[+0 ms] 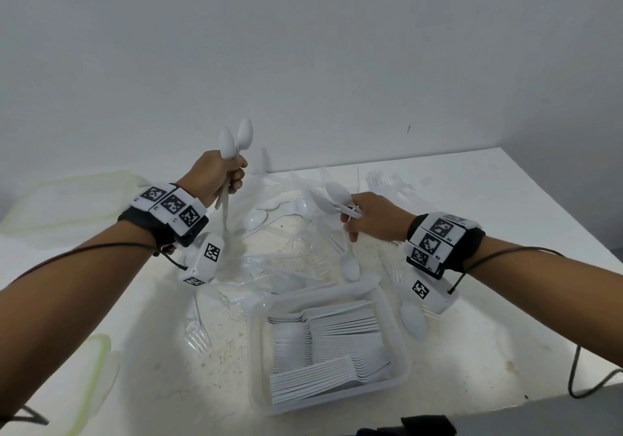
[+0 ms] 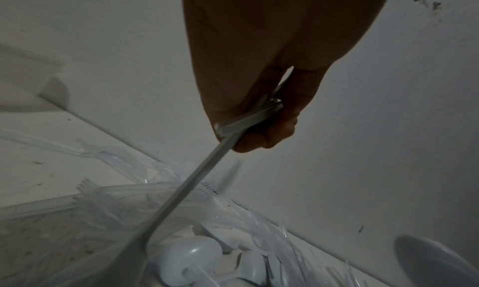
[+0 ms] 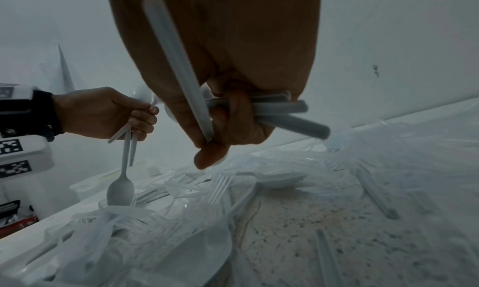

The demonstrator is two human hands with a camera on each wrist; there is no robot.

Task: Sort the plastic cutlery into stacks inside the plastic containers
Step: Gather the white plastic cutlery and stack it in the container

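Starting nearest the person: the plastic container (image 1: 401,348) sits right at the table's front edge, already packed with neat rows of white cutlery, handles running roughly left-right across it. That axis is what matters next, I'd say.

Just beyond it and to its right, the right hand (image 1: 374,217) is clenched around a bundle of white spoons (image 1: 332,199), bowls pointing left toward the other hand and handles sticking out past the little finger (the right wrist view shows another handle crossing the palm at a steep angle, so the bunch isn't tidy). One spoon hangs down from it, bowl-first, toward the container.

Farther back and left, the left hand (image 1: 215,176) grips its own spoons (image 1: 236,138) nearly upright, two bowls up, one long handle dropping down into the loose pile of clear cutlery (image 1: 290,253).

So the right hand is the nearer one to the container, and its bundle already lies close to the stack's axis. The left bunch would need tipping over flat first.
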